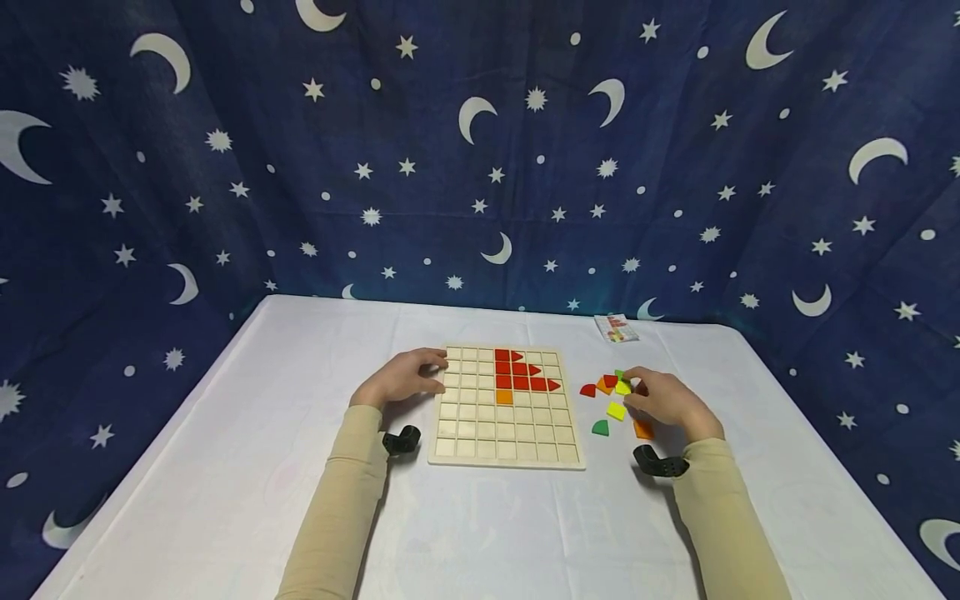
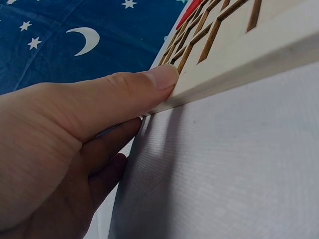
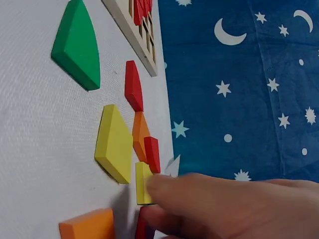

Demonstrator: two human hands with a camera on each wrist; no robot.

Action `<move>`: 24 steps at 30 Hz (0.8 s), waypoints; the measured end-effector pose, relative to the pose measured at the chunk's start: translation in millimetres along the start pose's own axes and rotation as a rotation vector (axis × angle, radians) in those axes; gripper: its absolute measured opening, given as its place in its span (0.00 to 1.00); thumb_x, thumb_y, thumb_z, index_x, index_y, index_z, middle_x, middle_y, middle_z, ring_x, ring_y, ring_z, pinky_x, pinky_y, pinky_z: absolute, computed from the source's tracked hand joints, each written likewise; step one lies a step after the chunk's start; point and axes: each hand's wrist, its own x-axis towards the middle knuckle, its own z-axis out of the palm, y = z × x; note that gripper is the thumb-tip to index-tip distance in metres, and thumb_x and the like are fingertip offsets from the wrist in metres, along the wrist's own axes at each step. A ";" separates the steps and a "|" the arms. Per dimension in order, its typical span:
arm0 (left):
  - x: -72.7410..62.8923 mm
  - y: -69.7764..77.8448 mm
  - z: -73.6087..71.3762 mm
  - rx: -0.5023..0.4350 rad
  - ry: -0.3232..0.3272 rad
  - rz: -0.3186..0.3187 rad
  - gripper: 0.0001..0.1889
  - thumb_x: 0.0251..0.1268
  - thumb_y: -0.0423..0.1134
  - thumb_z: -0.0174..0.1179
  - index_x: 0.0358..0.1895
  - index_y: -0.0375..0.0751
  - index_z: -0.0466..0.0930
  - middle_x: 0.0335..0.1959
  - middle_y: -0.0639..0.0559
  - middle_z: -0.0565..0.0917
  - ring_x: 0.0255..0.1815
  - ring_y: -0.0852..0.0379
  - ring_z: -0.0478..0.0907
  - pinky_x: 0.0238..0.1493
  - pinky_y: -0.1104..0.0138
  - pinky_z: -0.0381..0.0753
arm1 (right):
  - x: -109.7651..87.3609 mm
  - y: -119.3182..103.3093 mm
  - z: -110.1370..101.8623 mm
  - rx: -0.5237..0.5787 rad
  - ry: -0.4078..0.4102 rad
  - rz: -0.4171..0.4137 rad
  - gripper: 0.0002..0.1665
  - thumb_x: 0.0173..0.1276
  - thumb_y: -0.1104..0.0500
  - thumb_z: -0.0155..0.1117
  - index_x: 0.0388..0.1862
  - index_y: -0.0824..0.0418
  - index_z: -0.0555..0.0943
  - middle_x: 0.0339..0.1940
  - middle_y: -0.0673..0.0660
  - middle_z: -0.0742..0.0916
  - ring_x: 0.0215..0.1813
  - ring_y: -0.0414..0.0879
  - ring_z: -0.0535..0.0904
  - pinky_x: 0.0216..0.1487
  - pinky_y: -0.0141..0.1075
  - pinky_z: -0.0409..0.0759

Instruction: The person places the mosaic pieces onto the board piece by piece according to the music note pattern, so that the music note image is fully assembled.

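A pale wooden grid board (image 1: 480,435) lies on the table, with several red pieces (image 1: 504,369) and one orange square (image 1: 505,397) set in its cells. My left hand (image 1: 402,377) is at the board's left edge; in the left wrist view, the thumb (image 2: 162,77) rests on the rim. Over the loose pieces, my right hand (image 1: 670,403) has finger and thumb apart. Its blurred thumb (image 3: 164,188) reaches a yellow piece (image 3: 143,179) in the right wrist view. A dark red piece (image 3: 143,224) is partly hidden below. A green piece (image 1: 619,374) lies by the fingertips.
Beside the board lie a green quarter-round (image 1: 601,427), a yellow square (image 1: 616,411), a red piece (image 1: 588,390) and an orange piece (image 1: 643,429). A printed picture card (image 1: 617,328) lies farther back. The dark blue curtain (image 1: 420,150) stands behind the white table (image 1: 315,333).
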 end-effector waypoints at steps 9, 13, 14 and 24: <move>-0.5 0.9 -1.0 0.008 0.001 0.005 0.26 0.60 0.39 0.69 0.60 0.34 0.78 0.71 0.42 0.68 0.74 0.43 0.59 0.75 0.53 0.58 | 22.8 3.9 -5.1 -0.090 0.058 -0.023 0.23 0.72 0.62 0.56 0.63 0.70 0.74 0.43 0.65 0.82 0.41 0.54 0.74 0.53 0.56 0.79; 0.3 0.1 0.2 0.007 0.000 0.013 0.25 0.59 0.39 0.69 0.60 0.34 0.78 0.71 0.42 0.69 0.74 0.43 0.60 0.75 0.53 0.58 | 26.9 3.9 -6.4 -0.051 0.025 -0.007 0.21 0.71 0.59 0.60 0.59 0.69 0.77 0.41 0.62 0.83 0.37 0.51 0.74 0.44 0.45 0.81; 0.5 0.1 0.5 0.006 0.000 0.012 0.25 0.59 0.39 0.69 0.60 0.34 0.78 0.71 0.43 0.69 0.74 0.43 0.60 0.75 0.53 0.58 | 27.2 3.5 -6.9 -0.031 0.009 -0.001 0.22 0.71 0.58 0.62 0.59 0.69 0.77 0.40 0.61 0.83 0.36 0.50 0.74 0.42 0.43 0.81; 0.8 -0.7 1.0 -0.002 -0.001 -0.004 0.26 0.59 0.39 0.69 0.60 0.34 0.77 0.71 0.43 0.68 0.74 0.43 0.59 0.75 0.53 0.58 | 21.9 -5.2 -13.6 -0.009 -0.120 -0.009 0.21 0.70 0.54 0.62 0.55 0.67 0.77 0.38 0.59 0.82 0.35 0.48 0.75 0.37 0.38 0.77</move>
